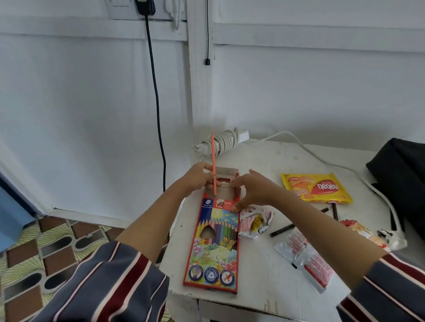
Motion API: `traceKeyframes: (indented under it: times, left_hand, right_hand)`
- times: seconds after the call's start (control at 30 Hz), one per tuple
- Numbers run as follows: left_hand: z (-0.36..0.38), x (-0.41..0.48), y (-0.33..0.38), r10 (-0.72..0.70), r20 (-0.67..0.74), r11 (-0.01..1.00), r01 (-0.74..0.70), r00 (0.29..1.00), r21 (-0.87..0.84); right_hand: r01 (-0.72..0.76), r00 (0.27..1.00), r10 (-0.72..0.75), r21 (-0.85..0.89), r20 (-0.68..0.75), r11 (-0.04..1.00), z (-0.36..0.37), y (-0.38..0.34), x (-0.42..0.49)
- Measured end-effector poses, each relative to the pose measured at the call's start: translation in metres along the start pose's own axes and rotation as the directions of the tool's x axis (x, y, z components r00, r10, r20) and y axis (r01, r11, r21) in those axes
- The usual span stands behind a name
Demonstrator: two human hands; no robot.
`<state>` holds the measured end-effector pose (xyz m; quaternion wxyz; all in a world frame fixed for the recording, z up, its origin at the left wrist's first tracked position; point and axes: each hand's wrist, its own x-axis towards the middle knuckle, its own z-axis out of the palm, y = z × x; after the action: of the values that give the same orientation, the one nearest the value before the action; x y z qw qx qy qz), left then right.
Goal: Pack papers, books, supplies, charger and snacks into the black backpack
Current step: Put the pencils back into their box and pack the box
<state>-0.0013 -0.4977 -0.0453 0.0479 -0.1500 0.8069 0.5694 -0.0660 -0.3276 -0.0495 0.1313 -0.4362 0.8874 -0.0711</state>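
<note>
A red box of coloured pencils (214, 243) lies flat on the white table (257, 279), its top flap open. My left hand (198, 176) pinches an orange pencil (213, 158) that points up and away, its lower end over the box mouth. My right hand (251, 189) holds the box's open end, thumb on the printed front. The black backpack (410, 184) sits at the table's far right, partly out of view. A white charger with coiled cable (223, 142) lies at the table's back edge.
A yellow wafer pack (316, 188) lies behind my right arm. Several small snack wrappers (255, 221) and dark pencils (282, 230) lie around the arm. A black cable (158, 105) hangs from a wall socket. Patterned floor lies to the left.
</note>
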Motion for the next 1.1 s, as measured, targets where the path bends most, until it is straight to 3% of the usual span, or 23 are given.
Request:
traceKeyframes:
  times: [0.2, 0.4, 0.57, 0.8, 1.1]
  left_hand:
    - [0.002, -0.003, -0.001, -0.013, 0.003, 0.999, 0.013, 1.000, -0.048]
    - [0.004, 0.001, -0.004, -0.021, 0.001, 0.999, 0.021, 1.000, -0.042]
    - [0.005, 0.003, -0.005, -0.024, -0.009, 0.998, 0.023, 1.000, -0.053]
    - [0.016, 0.011, -0.001, 0.037, -0.153, 0.999, -0.033, 0.988, 0.029]
    - [0.038, 0.017, 0.003, 0.084, -0.187, 0.980, -0.047, 0.979, 0.193]
  right_hand:
    - [-0.063, 0.995, 0.066, -0.041, 0.074, 0.997, 0.003, 0.006, 0.002]
    - [-0.022, 0.998, 0.017, -0.084, -0.060, 0.996, 0.002, 0.002, 0.006]
    - [0.002, 0.997, 0.003, -0.071, 0.074, 0.998, 0.004, 0.006, 0.004]
    - [0.002, 0.998, 0.002, 0.064, -0.062, 0.998, 0.010, 0.007, 0.000]
    - [-0.009, 0.989, 0.015, 0.046, -0.145, 0.999, 0.010, 0.005, -0.004]
